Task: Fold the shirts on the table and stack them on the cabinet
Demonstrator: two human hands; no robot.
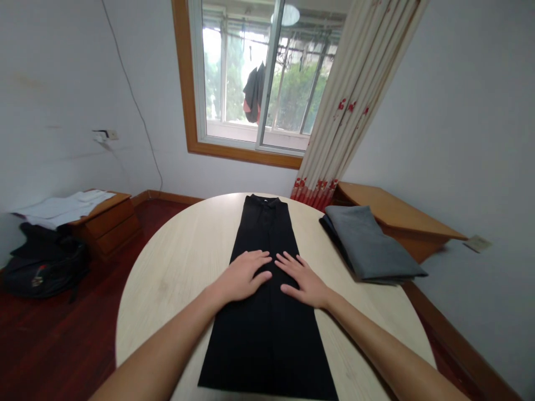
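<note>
A long black cloth [270,345] is laid flat on the middle of the round counter [179,262]. Its long way is pointed straight out from the person, toward the window [251,83]. The straight end is placed near, and the end with the opening is placed far. The left hand [246,275] and the right hand [305,284] are pressed on top, side by side, both opened flat with fingers spread; nothing is gripped. A folded gray cloth [363,245] is set at the counter's right rim.
</note>
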